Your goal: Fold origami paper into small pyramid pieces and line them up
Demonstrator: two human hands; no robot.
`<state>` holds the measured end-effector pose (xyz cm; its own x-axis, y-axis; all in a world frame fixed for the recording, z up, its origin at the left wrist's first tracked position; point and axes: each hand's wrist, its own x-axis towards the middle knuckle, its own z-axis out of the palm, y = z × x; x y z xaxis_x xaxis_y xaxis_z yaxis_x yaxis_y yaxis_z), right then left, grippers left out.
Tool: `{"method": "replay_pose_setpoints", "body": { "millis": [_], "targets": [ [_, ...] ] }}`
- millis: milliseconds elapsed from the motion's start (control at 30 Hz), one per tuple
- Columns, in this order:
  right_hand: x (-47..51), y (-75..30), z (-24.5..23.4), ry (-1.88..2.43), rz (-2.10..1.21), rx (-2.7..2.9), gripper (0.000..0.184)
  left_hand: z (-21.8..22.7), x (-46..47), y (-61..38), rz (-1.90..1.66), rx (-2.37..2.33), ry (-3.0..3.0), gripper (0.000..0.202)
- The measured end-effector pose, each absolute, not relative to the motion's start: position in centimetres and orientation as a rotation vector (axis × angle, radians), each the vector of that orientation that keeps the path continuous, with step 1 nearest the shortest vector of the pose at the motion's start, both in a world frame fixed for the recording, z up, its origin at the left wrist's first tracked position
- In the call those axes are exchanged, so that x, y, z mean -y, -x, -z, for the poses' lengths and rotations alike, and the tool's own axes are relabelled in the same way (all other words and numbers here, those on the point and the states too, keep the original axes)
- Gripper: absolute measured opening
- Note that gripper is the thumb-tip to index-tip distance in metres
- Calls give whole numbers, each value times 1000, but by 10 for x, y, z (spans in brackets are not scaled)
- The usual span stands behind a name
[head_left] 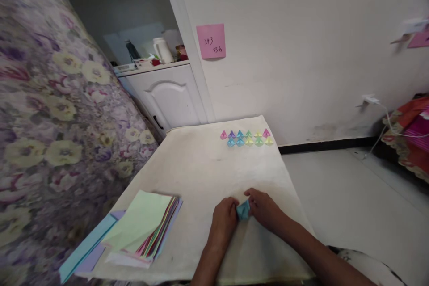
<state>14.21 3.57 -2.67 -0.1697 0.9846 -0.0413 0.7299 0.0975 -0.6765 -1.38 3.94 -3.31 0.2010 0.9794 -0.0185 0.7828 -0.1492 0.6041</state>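
Observation:
Between my two hands, low over the near part of the cloth-covered table (197, 174), is a small folded piece of teal paper (243, 210). My left hand (225, 216) pinches its left edge with curled fingers. My right hand (263, 205) grips the opposite edge between thumb and fingers. Part of the paper is hidden behind the fingertips. Toward the table's far right corner, several small folded paper pieces (248, 140) in pink, purple, blue, green and yellow stand in two rows.
A stack of coloured paper sheets (144, 219), pale green on top, lies at the left front, beside blue and purple sheets (89, 248). A floral curtain (60, 134) hangs along the left. Behind stands a white cabinet (167, 98); a pink note (211, 41) is on the wall.

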Motion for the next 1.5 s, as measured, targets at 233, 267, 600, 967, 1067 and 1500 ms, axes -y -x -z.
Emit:
{"method": "replay_pose_setpoints", "body": {
  "millis": [233,267,600,967,1067,1500],
  "targets": [
    [-42,-148,29,1698,-719,1921,33,28,-29,22,-450,-1721,-1954,23],
    [-41,-149,29,1707,-707,1926,29,28,-29,21,-437,-1728,-1965,22],
    [-35,-148,38,1746,-733,2008,24,29,-32,15,-420,-1732,-1950,23],
    [-37,-147,33,1739,-696,2019,25,33,-29,20,-432,-1699,-1862,23],
    [-35,-149,32,1779,-705,2036,21,35,-30,21,-429,-1729,-1882,20],
    [-29,-138,31,1837,-606,2114,13,35,-31,10,-309,-1842,-1906,9]
  ]
}}
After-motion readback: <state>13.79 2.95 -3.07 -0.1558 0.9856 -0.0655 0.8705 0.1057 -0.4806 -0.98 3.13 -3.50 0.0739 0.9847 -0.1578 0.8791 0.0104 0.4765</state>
